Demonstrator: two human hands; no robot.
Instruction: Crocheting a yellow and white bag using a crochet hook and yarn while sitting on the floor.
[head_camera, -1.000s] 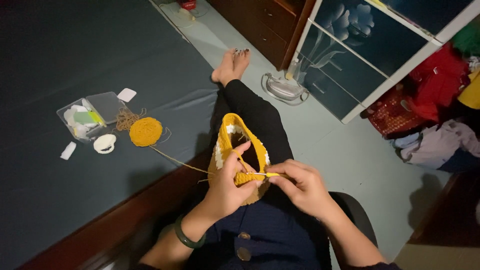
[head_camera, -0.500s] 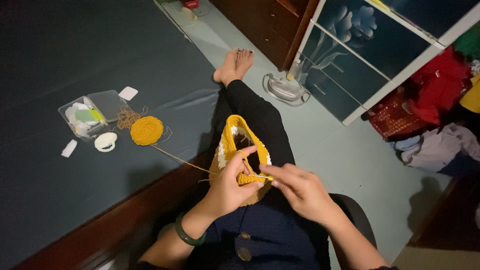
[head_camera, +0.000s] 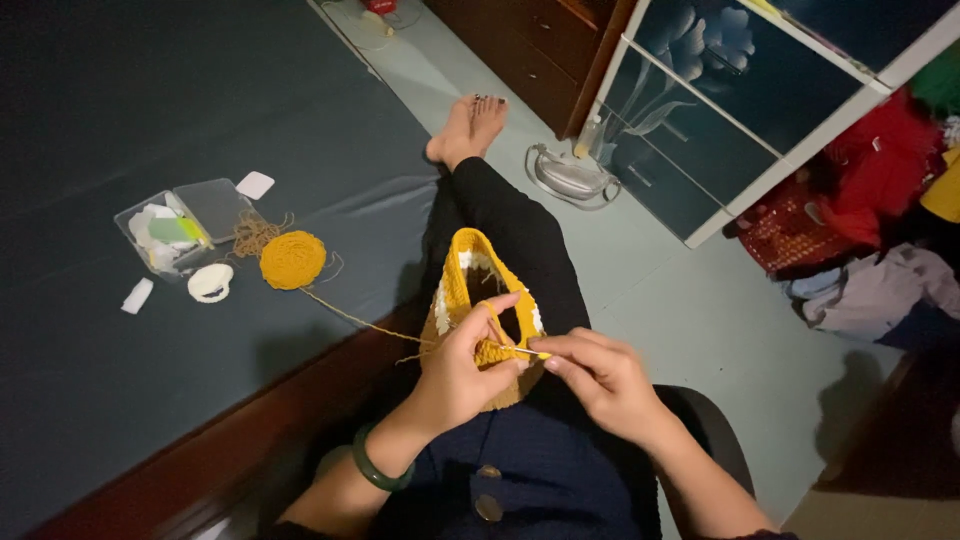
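My left hand (head_camera: 462, 372) held the yellow piece (head_camera: 480, 320) on my lap, its grip closed on the near rim, and my right hand (head_camera: 600, 380) pinched the hook (head_camera: 522, 351); since a second ago that hand had slid a little closer to the rim, so I think a new stitch was starting. The yarn (head_camera: 345, 315) ran from the piece over the bed's edge to the ball (head_camera: 293, 259) on the bed (head_camera: 120, 100), near the box (head_camera: 180, 228). I had open floor (head_camera: 680, 320) on my right for my elbow, but the bed's edge sat close on my left.
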